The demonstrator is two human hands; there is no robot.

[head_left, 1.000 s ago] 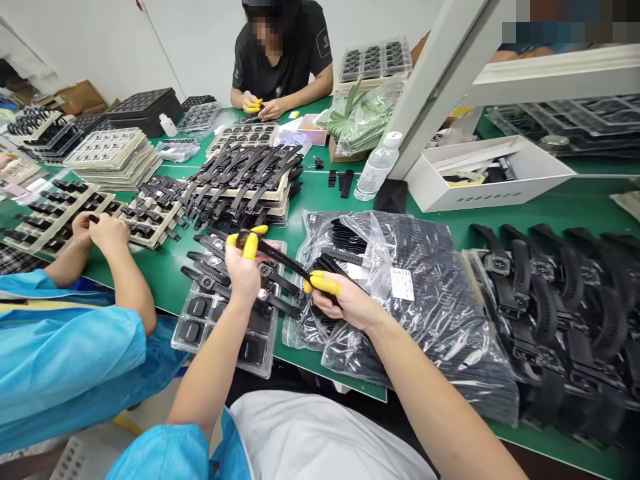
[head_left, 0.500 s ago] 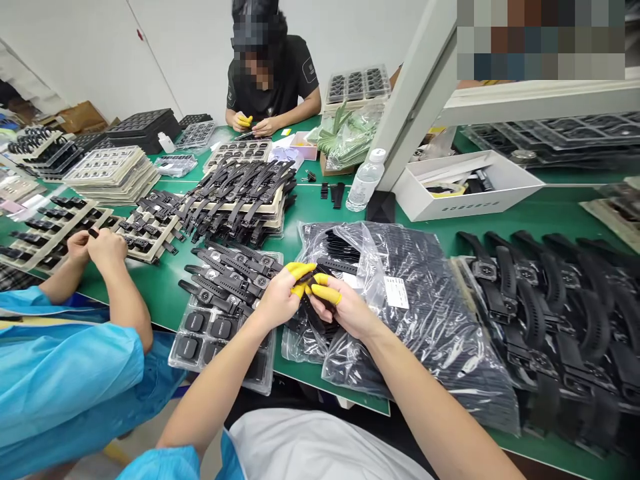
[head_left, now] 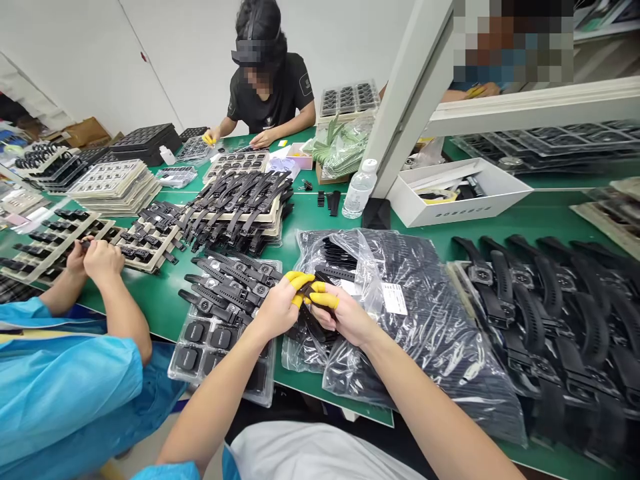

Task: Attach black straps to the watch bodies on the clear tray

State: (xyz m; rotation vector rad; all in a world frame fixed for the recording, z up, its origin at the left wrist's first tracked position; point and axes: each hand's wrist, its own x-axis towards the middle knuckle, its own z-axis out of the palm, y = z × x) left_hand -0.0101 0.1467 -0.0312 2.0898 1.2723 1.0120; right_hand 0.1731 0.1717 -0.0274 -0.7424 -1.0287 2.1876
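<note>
My left hand [head_left: 278, 308], with yellow finger cots, pinches a black watch [head_left: 313, 325] from the left. Opposite it, my right hand [head_left: 349, 316], also in yellow finger cots, grips the same watch. Fingers cover most of its body, and a dark strap hangs below them. To the left lies a clear tray [head_left: 269, 392] with square watch bodies [head_left: 194, 331] in its pockets and strapped watches [head_left: 235, 280] across its far part. Under and right of my hands is a clear plastic bag [head_left: 425, 320] packed with black straps, its mouth open near my fingers.
Rows of strapped watches [head_left: 530, 287] fill the right side. Beyond the bag stand a water bottle [head_left: 361, 190] and a white box [head_left: 450, 207]. Stacked watch trays [head_left: 240, 207] are at centre-left. A co-worker's hands [head_left: 103, 257] work at left; another person [head_left: 273, 93] sits opposite.
My hands stay together on the watch, with only small finger shifts. The person opposite has moved one hand leftward, toward a tray. The view has tilted slightly.
</note>
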